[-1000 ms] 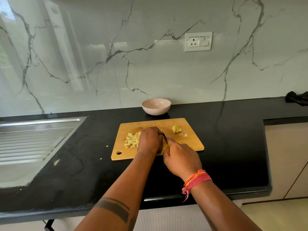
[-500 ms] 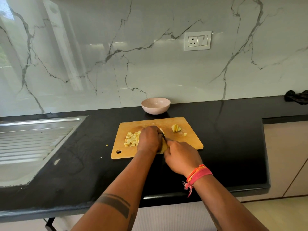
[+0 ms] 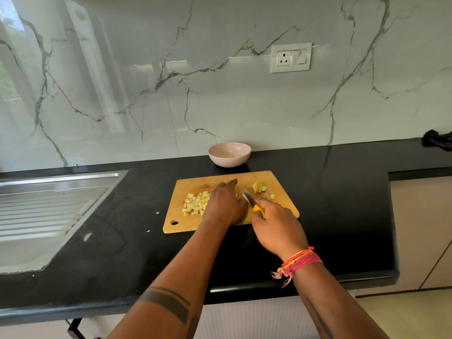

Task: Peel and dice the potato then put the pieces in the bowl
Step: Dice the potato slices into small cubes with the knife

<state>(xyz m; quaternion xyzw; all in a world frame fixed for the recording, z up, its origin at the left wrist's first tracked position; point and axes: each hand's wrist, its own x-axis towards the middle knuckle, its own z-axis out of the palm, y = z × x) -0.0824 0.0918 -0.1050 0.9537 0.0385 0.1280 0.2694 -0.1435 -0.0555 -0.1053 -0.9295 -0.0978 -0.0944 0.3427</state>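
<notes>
At the frame's centre, your left hand (image 3: 226, 204) lies flat with fingers extended on the wooden rectangular cutting board (image 3: 281, 206), perhaps covering a potato piece. Your right hand (image 3: 276, 226) grips the yellow-handled knife (image 3: 253, 203). Pale diced potato cubes (image 3: 195, 204) sit just left; the pink round bowl (image 3: 229, 154) stands behind on the black surface (image 3: 342, 204).

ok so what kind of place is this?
Most likely a home kitchen: a black countertop with a steel sink drainboard set into it, a marble-look backsplash with a wall socket, and a wooden cutting board holding diced potato.
</notes>
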